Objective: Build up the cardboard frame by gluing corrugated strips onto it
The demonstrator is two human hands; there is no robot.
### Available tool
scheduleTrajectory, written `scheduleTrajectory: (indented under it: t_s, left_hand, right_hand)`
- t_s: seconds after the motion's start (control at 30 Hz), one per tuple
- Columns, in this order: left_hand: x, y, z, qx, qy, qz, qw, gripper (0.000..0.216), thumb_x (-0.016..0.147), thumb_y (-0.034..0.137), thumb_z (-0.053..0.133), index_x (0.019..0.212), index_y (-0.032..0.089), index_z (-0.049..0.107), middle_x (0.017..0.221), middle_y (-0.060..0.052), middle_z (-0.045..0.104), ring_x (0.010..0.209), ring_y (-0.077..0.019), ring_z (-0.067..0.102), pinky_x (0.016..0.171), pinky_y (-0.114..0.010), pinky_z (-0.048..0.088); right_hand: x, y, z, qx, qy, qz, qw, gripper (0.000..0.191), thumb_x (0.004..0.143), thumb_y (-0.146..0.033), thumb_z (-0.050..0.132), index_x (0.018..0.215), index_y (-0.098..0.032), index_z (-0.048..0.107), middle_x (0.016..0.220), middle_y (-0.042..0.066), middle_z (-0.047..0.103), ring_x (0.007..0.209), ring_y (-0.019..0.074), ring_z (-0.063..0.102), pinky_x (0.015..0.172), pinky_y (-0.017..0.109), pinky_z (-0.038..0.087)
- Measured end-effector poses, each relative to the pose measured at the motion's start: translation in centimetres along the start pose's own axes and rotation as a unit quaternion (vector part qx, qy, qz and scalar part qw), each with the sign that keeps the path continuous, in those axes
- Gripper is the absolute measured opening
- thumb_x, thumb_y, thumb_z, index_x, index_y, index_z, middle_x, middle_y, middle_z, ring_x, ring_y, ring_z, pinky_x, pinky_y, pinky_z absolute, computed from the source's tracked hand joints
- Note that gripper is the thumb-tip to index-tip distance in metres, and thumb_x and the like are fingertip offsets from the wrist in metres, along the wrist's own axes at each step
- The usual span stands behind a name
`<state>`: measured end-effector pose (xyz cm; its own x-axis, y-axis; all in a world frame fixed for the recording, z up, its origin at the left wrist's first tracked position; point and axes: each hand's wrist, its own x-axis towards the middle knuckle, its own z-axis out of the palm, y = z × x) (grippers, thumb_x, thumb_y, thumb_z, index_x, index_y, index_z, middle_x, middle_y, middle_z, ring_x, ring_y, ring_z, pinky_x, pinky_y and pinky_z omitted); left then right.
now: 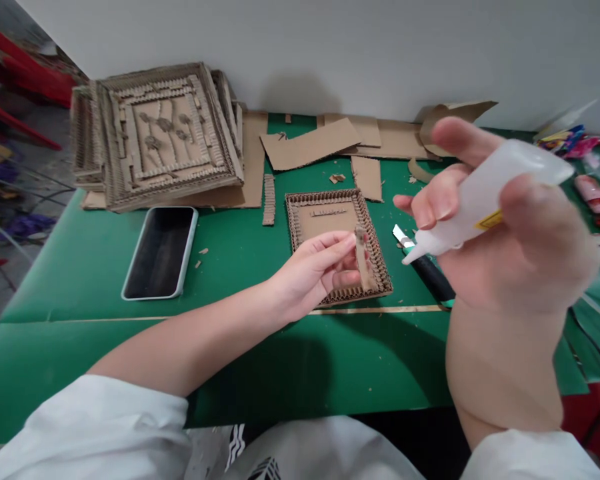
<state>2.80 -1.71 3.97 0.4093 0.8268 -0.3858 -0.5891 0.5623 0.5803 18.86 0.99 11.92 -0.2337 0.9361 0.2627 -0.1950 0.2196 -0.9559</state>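
Observation:
My left hand [316, 268] pinches a small upright cardboard strip [363, 261] just above a square corrugated cardboard frame [338, 243] lying on the green table [80, 267]. My right hand [510, 227] is raised close to the camera and closed around a translucent white glue bottle [480, 200]. The bottle's nozzle points down-left toward the strip, a short gap away from it. A utility knife [423, 263] lies on the table partly hidden behind my right hand.
A stack of finished cardboard frames [157, 133] sits at the back left. A phone [161, 252] lies face up beside it. Loose cardboard pieces [310, 145] line the wall. Colourful items [587, 167] and a black cable [597, 373] are at the right.

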Motion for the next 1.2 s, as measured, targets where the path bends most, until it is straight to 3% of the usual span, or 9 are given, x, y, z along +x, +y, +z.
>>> scheduleTrajectory:
  t_s: [0.1, 0.27, 0.37, 0.43, 0.53, 0.67, 0.87, 1.2]
  left_hand:
    - [0.0, 0.0, 0.0, 0.0, 0.001, 0.003, 1.0, 0.007, 0.084, 0.019, 0.064, 0.083, 0.012, 0.064, 0.072, 0.001, 0.064, 0.059, -0.0045, 0.062, 0.056, -0.013, 0.056]
    - [-0.2, 0.1, 0.3, -0.003, -0.018, 0.003, 1.0, 0.007, 0.085, 0.016, 0.062, 0.082, 0.011, 0.065, 0.069, 0.001, 0.064, 0.057, -0.0036, 0.06, 0.056, -0.012, 0.056]
    - [-0.3, 0.2, 0.3, -0.001, -0.015, 0.0, 1.0, 0.007, 0.086, 0.016, 0.061, 0.083, 0.011, 0.065, 0.07, 0.0, 0.064, 0.057, -0.0042, 0.061, 0.056, -0.013, 0.056]
    - [-0.3, 0.2, 0.3, 0.001, -0.012, -0.001, 1.0, 0.007, 0.086, 0.017, 0.062, 0.083, 0.011, 0.065, 0.071, -0.001, 0.065, 0.059, -0.005, 0.062, 0.055, -0.013, 0.056]
    - [-0.3, 0.1, 0.3, 0.006, -0.008, -0.003, 1.0, 0.008, 0.085, 0.019, 0.064, 0.083, 0.012, 0.065, 0.069, 0.0, 0.064, 0.059, -0.0055, 0.062, 0.054, -0.013, 0.055]
    - [-0.4, 0.0, 0.3, 0.0, -0.02, -0.006, 1.0, 0.009, 0.082, 0.021, 0.068, 0.084, 0.012, 0.066, 0.066, 0.002, 0.062, 0.057, -0.0051, 0.061, 0.055, -0.013, 0.055]
    - [-0.5, -0.1, 0.3, -0.012, -0.048, -0.001, 0.999, 0.01, 0.08, 0.022, 0.07, 0.081, 0.013, 0.067, 0.065, 0.002, 0.064, 0.056, -0.0051, 0.061, 0.054, -0.012, 0.055]
    - [-0.4, -0.2, 0.0, -0.003, -0.055, 0.002, 0.999, 0.013, 0.08, 0.025, 0.071, 0.085, 0.013, 0.066, 0.071, 0.002, 0.065, 0.059, -0.005, 0.062, 0.056, -0.013, 0.056]
  right_hand:
    - [-0.3, 0.4, 0.1, 0.047, -0.058, 0.029, 0.997, 0.032, 0.069, -0.043, 0.077, 0.095, -0.024, 0.072, 0.063, -0.005, 0.058, 0.06, 0.0097, 0.055, 0.072, 0.028, 0.055]
    - [-0.3, 0.9, 0.1, 0.06, -0.057, 0.009, 0.996, 0.013, 0.071, -0.031, 0.077, 0.075, -0.026, 0.066, 0.06, -0.007, 0.056, 0.045, 0.007, 0.047, 0.05, 0.024, 0.048]
    - [-0.1, 0.9, -0.1, 0.023, -0.066, 0.0, 0.998, 0.024, 0.07, -0.036, 0.076, 0.091, -0.027, 0.071, 0.056, -0.007, 0.055, 0.045, 0.0091, 0.048, 0.052, 0.027, 0.05]
    - [-0.2, 0.8, 0.1, -0.006, -0.057, -0.01, 0.998, 0.03, 0.073, -0.046, 0.073, 0.096, -0.027, 0.073, 0.055, -0.005, 0.056, 0.049, 0.0118, 0.052, 0.059, 0.031, 0.053]
    - [-0.6, 0.7, 1.1, -0.056, 0.03, -0.046, 0.997, 0.038, 0.083, -0.059, 0.055, 0.076, -0.027, 0.074, 0.064, 0.001, 0.061, 0.065, 0.016, 0.059, 0.066, 0.033, 0.051]
    - [-0.9, 1.1, 2.6, -0.138, 0.137, -0.152, 0.969, 0.054, 0.088, -0.061, 0.046, 0.05, -0.025, 0.061, 0.049, -0.002, 0.053, 0.044, 0.01, 0.046, 0.043, 0.027, 0.034]
    - [-0.5, 1.8, 2.7, -0.147, 0.122, -0.154, 0.97, 0.059, 0.089, -0.059, 0.046, 0.044, -0.022, 0.056, 0.036, -0.004, 0.046, 0.033, 0.0072, 0.042, 0.032, 0.023, 0.022]
    - [0.0, 2.4, 1.8, -0.106, 0.098, -0.154, 0.978, 0.048, 0.087, -0.052, 0.054, 0.051, -0.023, 0.069, 0.036, -0.003, 0.05, 0.032, 0.0076, 0.045, 0.029, 0.024, 0.024]
